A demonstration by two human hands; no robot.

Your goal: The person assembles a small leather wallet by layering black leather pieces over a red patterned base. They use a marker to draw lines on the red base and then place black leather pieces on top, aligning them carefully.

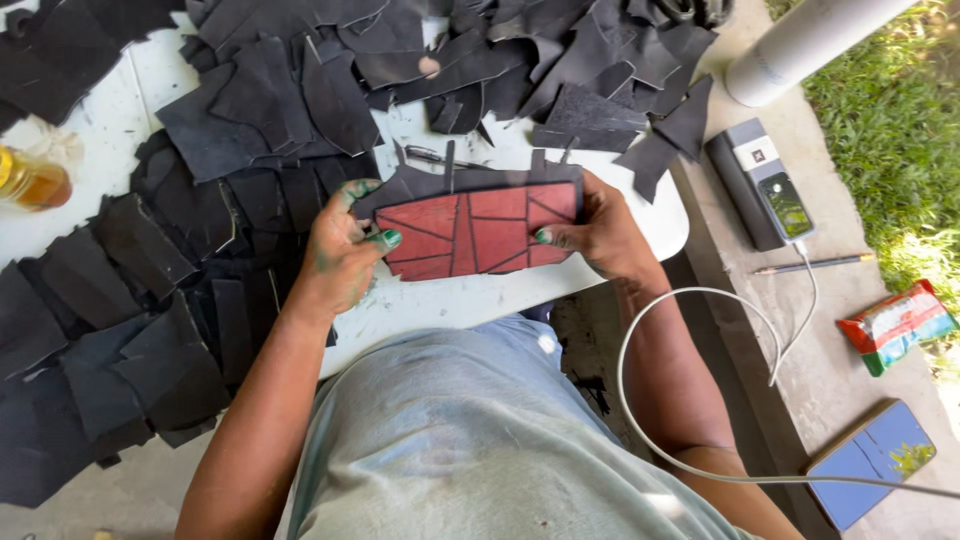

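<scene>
Hands grip a flat patchwork panel (470, 232) of red pieces backed by dark material, one at each short end, near the tabletop's (120, 110) front edge close to the person's body. The left hand (340, 250) pinches its end with green-stained fingers (388, 238) curled over the top face and the thumb likely beneath; the right hand (598, 232) clamps the opposite end the same way. Holding both ends probably keeps the glued pieces flat and taut and lets the face be seen from above. The panel's long axis runs parallel to the front edge, red face up, dark tabs pointing toward the far edge. Black leather scraps (250, 100) crowd the far and left edges, left within reach.
</scene>
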